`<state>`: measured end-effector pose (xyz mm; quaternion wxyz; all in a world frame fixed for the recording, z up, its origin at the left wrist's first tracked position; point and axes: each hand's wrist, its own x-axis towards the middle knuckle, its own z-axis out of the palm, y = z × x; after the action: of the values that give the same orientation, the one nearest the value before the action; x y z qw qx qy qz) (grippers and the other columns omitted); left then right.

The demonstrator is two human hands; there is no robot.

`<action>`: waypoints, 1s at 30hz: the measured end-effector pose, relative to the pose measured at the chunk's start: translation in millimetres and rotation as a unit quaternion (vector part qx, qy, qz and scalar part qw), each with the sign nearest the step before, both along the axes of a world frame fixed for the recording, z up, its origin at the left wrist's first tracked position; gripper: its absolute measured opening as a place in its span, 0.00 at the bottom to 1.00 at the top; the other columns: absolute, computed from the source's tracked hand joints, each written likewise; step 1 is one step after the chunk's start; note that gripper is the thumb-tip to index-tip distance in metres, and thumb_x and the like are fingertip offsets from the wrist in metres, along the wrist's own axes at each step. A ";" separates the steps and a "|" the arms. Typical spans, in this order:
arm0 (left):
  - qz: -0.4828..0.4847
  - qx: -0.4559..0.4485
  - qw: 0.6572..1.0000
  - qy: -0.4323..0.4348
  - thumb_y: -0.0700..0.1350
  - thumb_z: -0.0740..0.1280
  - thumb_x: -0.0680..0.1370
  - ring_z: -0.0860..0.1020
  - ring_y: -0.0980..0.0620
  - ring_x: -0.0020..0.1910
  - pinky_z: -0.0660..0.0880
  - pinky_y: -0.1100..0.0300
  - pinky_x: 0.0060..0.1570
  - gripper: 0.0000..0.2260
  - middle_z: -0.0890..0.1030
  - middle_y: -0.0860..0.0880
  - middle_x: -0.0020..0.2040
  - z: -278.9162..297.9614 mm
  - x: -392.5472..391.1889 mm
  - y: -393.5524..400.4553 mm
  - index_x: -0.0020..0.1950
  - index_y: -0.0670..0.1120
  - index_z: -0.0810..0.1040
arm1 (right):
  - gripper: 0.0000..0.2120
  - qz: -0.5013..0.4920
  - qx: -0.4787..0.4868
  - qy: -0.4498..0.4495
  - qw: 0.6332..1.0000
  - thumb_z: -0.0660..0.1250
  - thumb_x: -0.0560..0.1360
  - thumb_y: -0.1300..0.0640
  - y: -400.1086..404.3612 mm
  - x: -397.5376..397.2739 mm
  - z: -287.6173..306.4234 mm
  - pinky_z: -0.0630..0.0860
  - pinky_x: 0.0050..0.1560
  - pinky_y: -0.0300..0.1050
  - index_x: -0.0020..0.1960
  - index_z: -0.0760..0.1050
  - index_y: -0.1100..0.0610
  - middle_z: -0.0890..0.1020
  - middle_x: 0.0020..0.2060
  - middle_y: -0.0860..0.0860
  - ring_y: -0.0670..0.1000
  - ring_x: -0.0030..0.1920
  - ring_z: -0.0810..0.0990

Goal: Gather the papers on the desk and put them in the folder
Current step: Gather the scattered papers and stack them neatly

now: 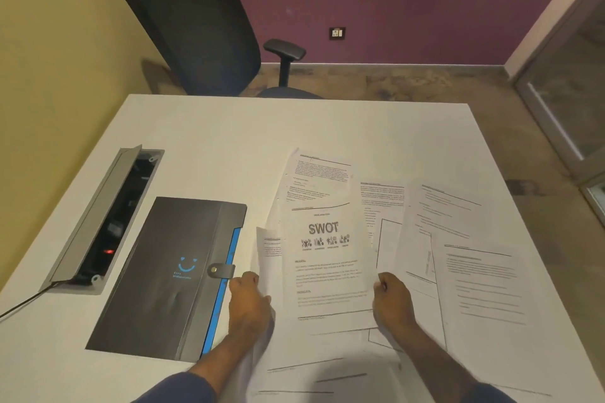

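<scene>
A dark grey folder [163, 275] with a blue edge and a snap strap lies closed on the white desk [209, 147], left of centre. Several printed papers are spread to its right. The sheet headed SWOT [327, 258] lies on top in the middle. My left hand [248, 301] grips the left edge of the sheets beside the folder, where one sheet curls upward. My right hand [393, 301] grips the right edge of the SWOT sheet. More papers [474, 271] lie flat to the right and others [314, 373] overlap near the front edge.
An open grey cable box [104, 216] is sunk into the desk at the left, with a cable running off it. A black office chair [196, 23] stands behind the desk's far edge. A glass partition [569, 101] is at the right.
</scene>
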<state>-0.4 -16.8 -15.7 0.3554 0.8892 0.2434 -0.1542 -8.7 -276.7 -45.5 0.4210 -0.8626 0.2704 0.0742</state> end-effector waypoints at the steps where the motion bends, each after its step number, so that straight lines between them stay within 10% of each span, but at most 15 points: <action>1: 0.022 -0.027 0.999 -0.015 0.34 0.71 0.75 0.79 0.44 0.54 0.80 0.47 0.56 0.20 0.75 0.45 0.58 1.5 -1.3 1.2 0.63 0.45 0.68 | 0.18 -0.001 0.010 0.006 1.000 0.56 0.77 0.67 2.8 -2.4 -0.7 0.61 0.33 0.45 0.32 0.60 0.53 0.66 0.29 0.48 0.50 0.32 0.63; 5: 0.108 -0.140 0.983 -0.051 0.32 0.70 0.75 0.78 0.40 0.62 0.77 0.44 0.60 0.29 0.77 0.45 0.66 9.8 -3.6 8.2 0.73 0.46 0.64 | 0.17 0.011 0.038 0.020 0.999 0.57 0.76 0.69 11.6 -8.1 3.0 0.63 0.34 0.44 0.33 0.64 0.52 0.69 0.30 0.48 0.50 0.32 0.65; 15: 0.141 -0.348 0.926 0.023 0.53 0.64 0.81 0.86 0.48 0.49 0.83 0.54 0.44 0.11 0.87 0.49 0.51 14.5 -13.9 25.3 0.56 0.48 0.79 | 0.21 0.108 0.093 0.035 0.989 0.57 0.75 0.72 44.8 -20.1 29.5 0.62 0.31 0.35 0.32 0.61 0.51 0.65 0.30 0.45 0.45 0.32 0.62; 20: 0.116 -0.372 0.921 0.005 0.35 0.64 0.80 0.84 0.40 0.53 0.80 0.41 0.55 0.10 0.85 0.42 0.56 15.9 -18.7 24.4 0.60 0.41 0.79 | 0.18 0.115 0.131 0.041 0.984 0.60 0.74 0.72 50.5 -25.9 39.3 0.61 0.28 0.34 0.33 0.62 0.54 0.63 0.31 0.47 0.46 0.31 0.60; 24: 0.076 -0.445 0.892 -0.013 0.28 0.62 0.77 0.85 0.40 0.51 0.83 0.53 0.44 0.13 0.86 0.40 0.52 43.3 -9.5 28.2 0.57 0.37 0.79 | 0.09 0.029 0.296 0.020 0.954 0.71 0.72 0.70 43.6 -25.2 52.0 0.67 0.40 0.41 0.45 0.72 0.63 0.66 0.33 0.51 0.48 0.34 0.64; 27: 0.047 -0.430 0.901 -0.035 0.29 0.66 0.67 0.85 0.45 0.40 0.79 0.59 0.36 0.11 0.87 0.42 0.43 76.2 -2.4 36.3 0.45 0.39 0.83 | 0.22 0.045 0.311 0.022 0.949 0.77 0.69 0.63 33.5 -12.6 71.8 0.77 0.41 0.38 0.60 0.72 0.62 0.73 0.45 0.53 0.49 0.42 0.75; 30: -0.005 -0.408 0.912 -0.046 0.33 0.66 0.61 0.77 0.50 0.32 0.74 0.61 0.30 0.07 0.80 0.45 0.34 110.2 -0.4 46.1 0.35 0.42 0.79 | 0.36 0.118 0.255 0.006 0.960 0.80 0.65 0.53 29.5 2.1 93.0 0.74 0.64 0.48 0.68 0.68 0.53 0.75 0.61 0.50 0.51 0.62 0.75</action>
<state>-0.8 29.3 94.5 0.6973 0.6742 0.1385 -0.2001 -6.6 -247.2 47.5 0.6133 -0.7521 0.1414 0.1953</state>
